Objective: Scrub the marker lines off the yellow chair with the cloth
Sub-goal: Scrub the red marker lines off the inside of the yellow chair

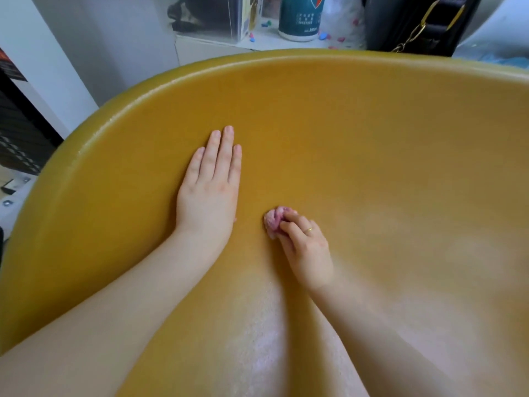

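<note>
One yellow chair (357, 144) fills nearly the whole view, its curved seat shell seen from above with a glossy rolled rim running along the far and left edges. Two bare hands are on it. The left hand (210, 187) lies flat on the seat, palm down, fingers straight and close together pointing toward the back of the shell, grasping nothing. The right hand (303, 242) sits just beside it, nearer the middle of the seat, with its fingers curled round one small bunched pink cloth (272, 220), pressing the wad down against the yellow surface; only the cloth's far end shows beyond the fingertips. One thin gold ring (309, 230) is on a finger of that hand. Both forearms reach in from the bottom edge of the view. No marker lines can be made out on the seat around the cloth; the near part of the surface shows a pale sheen. Behind the chair, on a white ledge (217, 45), stand one teal-and-white canister (300, 17) with printed text and one clear box (210, 15), with several small coloured bits scattered near them. One black bag with a gold chain (415, 22) rests at the upper right.
</note>
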